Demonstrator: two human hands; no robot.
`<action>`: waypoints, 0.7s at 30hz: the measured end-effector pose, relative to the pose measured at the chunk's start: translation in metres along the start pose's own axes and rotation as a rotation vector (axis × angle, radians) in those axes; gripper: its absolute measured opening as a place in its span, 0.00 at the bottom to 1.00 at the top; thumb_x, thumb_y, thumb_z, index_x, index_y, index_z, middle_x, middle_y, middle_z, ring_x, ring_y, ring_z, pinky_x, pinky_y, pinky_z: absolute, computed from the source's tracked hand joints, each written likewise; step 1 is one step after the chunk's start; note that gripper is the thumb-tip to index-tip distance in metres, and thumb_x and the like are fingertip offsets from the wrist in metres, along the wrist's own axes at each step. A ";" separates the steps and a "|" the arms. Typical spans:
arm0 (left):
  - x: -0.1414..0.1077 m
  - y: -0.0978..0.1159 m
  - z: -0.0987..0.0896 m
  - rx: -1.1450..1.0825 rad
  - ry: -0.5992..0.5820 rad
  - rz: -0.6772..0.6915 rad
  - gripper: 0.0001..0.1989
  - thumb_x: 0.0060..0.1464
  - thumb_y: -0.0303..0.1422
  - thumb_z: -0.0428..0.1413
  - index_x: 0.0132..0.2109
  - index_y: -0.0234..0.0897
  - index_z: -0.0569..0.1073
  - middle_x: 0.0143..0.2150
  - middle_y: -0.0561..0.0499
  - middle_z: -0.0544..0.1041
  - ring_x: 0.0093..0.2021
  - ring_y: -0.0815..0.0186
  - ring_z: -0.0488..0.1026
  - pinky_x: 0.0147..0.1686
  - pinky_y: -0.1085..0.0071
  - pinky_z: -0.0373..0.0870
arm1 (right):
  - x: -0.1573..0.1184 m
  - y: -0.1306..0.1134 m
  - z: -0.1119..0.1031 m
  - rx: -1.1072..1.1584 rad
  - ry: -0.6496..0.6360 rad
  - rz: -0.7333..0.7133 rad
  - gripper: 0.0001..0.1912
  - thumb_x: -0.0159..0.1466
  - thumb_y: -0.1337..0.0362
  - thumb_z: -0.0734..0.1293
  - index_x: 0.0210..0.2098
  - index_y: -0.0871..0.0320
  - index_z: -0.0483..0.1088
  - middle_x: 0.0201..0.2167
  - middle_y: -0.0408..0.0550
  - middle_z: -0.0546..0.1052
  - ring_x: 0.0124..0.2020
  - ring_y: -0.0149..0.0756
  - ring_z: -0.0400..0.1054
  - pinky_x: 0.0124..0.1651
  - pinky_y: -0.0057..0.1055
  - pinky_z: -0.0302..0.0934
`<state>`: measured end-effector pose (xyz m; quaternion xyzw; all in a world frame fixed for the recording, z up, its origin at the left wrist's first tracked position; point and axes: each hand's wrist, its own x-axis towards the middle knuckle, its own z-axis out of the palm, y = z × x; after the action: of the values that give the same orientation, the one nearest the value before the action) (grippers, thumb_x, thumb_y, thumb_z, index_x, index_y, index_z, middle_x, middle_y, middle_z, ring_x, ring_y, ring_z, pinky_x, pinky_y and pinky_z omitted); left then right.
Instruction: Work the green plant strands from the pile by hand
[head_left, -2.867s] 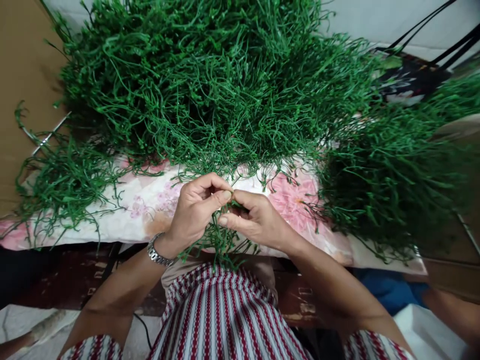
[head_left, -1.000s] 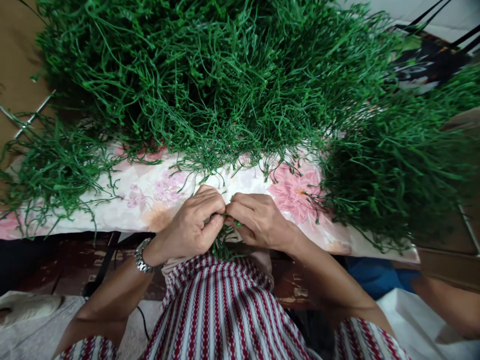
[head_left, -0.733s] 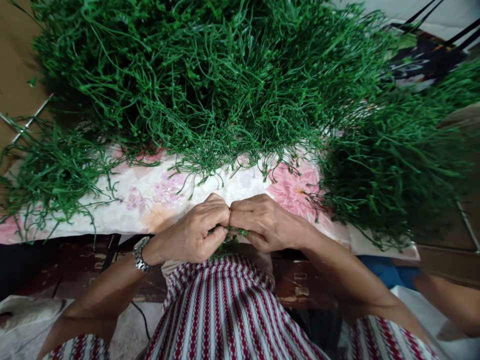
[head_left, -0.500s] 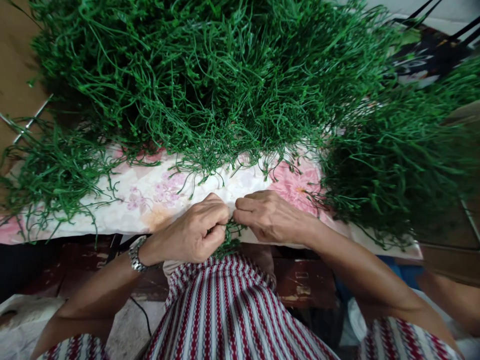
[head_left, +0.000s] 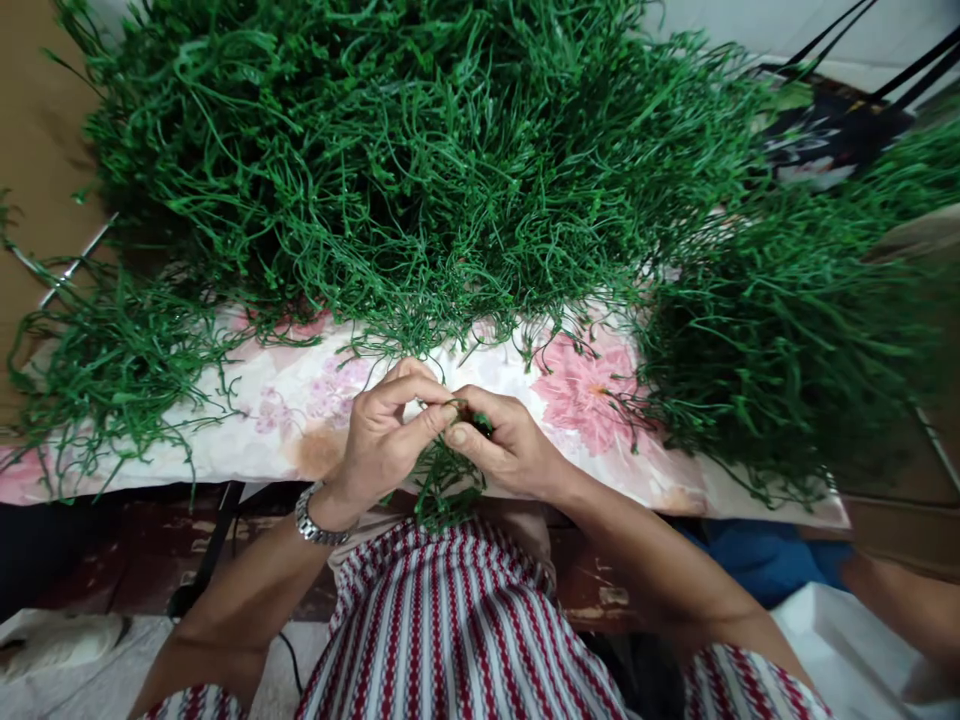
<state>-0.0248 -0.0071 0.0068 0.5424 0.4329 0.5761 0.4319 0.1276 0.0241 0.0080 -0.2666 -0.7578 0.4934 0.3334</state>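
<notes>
Close together over the table's near edge, both my hands work at a small bunch of green artificial stems (head_left: 448, 490). My left hand (head_left: 390, 430), with a metal watch on its wrist, is closed, thumb and forefinger pinching at the top of the bunch. Against it, my right hand (head_left: 514, 440) is closed too, its thumb and curled fingers gripping the same stems. The lower ends dangle below my fingers towards my lap. Exactly what sits between the fingertips is too small to make out. Just beyond rises a large heap of green stems (head_left: 420, 170).
A smaller pile of stems (head_left: 124, 370) lies at left, another pile (head_left: 787, 350) at right. Under them spreads a floral tablecloth (head_left: 300, 410). A dark flowered bag (head_left: 832, 130) stands at the back right. Another person's arm (head_left: 900, 610) shows at the lower right.
My hands have turned from fists with knuckles up to a pinch with thumbs showing. More of the small bunch now hangs in sight below them. The view has shifted slightly.
</notes>
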 end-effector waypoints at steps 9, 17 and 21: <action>0.002 0.000 0.010 -0.380 0.069 -0.241 0.04 0.44 0.27 0.60 0.26 0.37 0.72 0.26 0.53 0.67 0.31 0.70 0.64 0.32 0.73 0.61 | -0.002 0.008 -0.002 0.310 0.006 0.129 0.12 0.62 0.59 0.63 0.29 0.62 0.65 0.22 0.38 0.62 0.23 0.22 0.53 0.28 0.21 0.50; 0.006 0.008 0.001 -0.305 -0.033 -0.391 0.06 0.43 0.29 0.61 0.24 0.33 0.71 0.24 0.54 0.66 0.27 0.72 0.61 0.29 0.75 0.57 | 0.001 -0.001 -0.013 0.097 -0.124 0.024 0.13 0.64 0.63 0.60 0.25 0.62 0.62 0.20 0.38 0.58 0.22 0.22 0.51 0.27 0.21 0.49; 0.007 0.009 -0.004 -0.249 -0.100 -0.402 0.08 0.44 0.30 0.61 0.25 0.33 0.69 0.23 0.55 0.64 0.26 0.72 0.60 0.27 0.75 0.55 | 0.002 0.000 -0.018 -0.008 -0.187 -0.034 0.13 0.64 0.64 0.59 0.26 0.63 0.64 0.21 0.39 0.60 0.23 0.22 0.53 0.28 0.22 0.50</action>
<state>-0.0290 -0.0029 0.0174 0.4158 0.4358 0.4998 0.6224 0.1395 0.0357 0.0141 -0.2079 -0.7920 0.5073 0.2686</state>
